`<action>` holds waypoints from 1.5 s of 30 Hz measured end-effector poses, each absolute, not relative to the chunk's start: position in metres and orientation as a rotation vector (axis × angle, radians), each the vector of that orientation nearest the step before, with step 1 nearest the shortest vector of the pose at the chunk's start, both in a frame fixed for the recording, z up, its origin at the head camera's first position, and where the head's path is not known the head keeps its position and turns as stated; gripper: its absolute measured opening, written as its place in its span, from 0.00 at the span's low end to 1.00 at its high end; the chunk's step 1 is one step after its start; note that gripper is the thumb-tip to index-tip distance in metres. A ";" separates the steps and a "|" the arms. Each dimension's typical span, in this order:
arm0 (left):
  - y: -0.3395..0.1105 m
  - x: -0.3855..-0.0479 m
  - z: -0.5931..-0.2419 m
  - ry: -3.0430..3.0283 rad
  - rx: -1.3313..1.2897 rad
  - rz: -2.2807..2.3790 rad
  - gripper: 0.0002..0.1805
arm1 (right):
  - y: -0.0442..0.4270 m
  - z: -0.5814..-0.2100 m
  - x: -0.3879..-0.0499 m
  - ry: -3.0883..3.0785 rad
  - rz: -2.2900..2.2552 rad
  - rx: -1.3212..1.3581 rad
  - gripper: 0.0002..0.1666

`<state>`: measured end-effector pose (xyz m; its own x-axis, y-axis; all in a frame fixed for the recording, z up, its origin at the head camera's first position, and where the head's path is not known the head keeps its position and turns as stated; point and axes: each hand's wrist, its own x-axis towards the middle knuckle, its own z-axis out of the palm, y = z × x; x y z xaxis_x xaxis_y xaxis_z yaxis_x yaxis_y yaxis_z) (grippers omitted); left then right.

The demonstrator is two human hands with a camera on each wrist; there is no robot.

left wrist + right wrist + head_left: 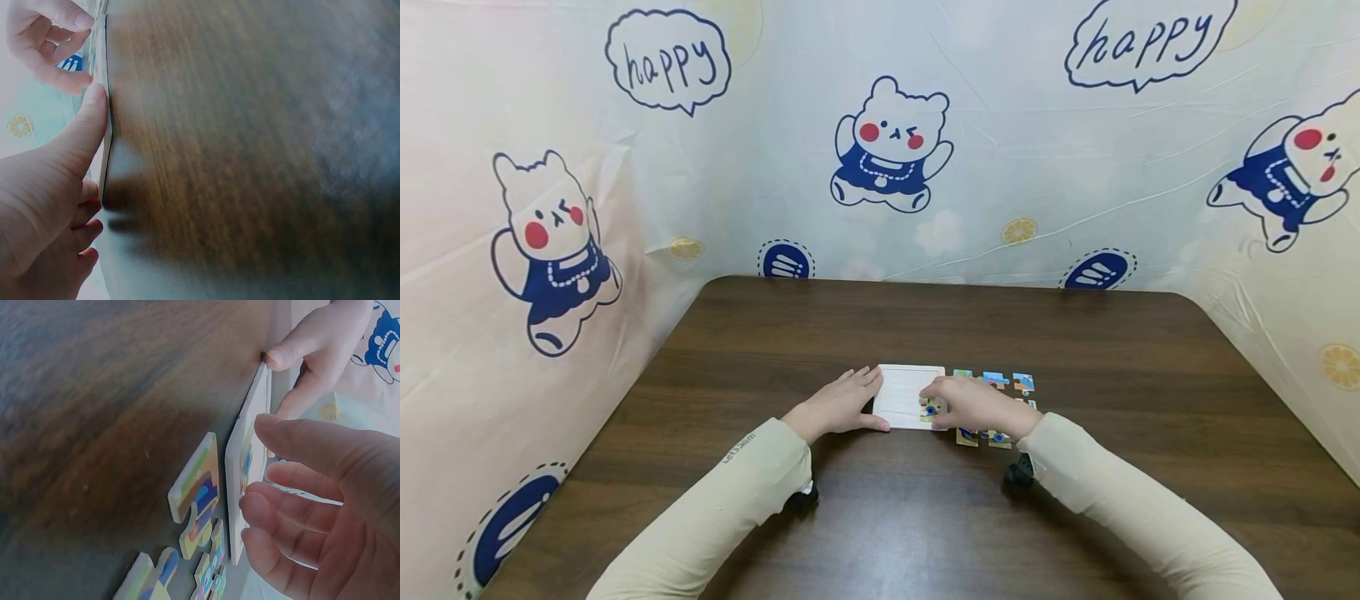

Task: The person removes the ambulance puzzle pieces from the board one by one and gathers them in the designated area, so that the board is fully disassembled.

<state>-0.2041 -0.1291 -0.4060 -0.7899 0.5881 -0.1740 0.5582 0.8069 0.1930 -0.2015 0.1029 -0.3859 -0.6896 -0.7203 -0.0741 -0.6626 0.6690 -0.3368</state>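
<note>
A shallow white puzzle tray [898, 404] lies flat on the table. Along its left side rests my left hand [842, 403], thumb at the near corner and fingers spread toward the far corner. The left thumb [94, 112] touches the tray's edge. Over the tray's right side is my right hand [981, 405], thumb and fingers apart around a colourful puzzle piece [930, 409] lying in the lower right part of the tray. The right fingertips [253, 503] are at or just above that piece; contact is hard to tell.
Several loose puzzle pieces [1023, 382] lie right of the tray, partly hidden under my right hand and wrist. One piece [199, 487] sits close beside the tray's edge. The brown wooden table [880, 517] meets a printed curtain [1015, 167] at the back.
</note>
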 end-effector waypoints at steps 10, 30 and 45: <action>-0.130 -0.203 -0.405 2.763 0.880 0.198 0.48 | 0.100 -0.389 -0.203 2.713 -0.389 -1.066 0.26; -0.129 -0.203 -0.404 2.753 0.861 0.196 0.49 | 0.099 -0.387 -0.200 2.708 -0.420 -1.120 0.18; -0.128 -0.203 -0.403 2.754 0.857 0.183 0.48 | 0.099 -0.384 -0.200 2.718 -0.399 -1.120 0.19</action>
<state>-0.2027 -0.1281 -0.4028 -0.7952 0.5723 -0.2001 0.5407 0.8188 0.1929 -0.2004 0.0986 -0.3840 -0.7020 -0.7098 -0.0583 -0.6631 0.6812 -0.3103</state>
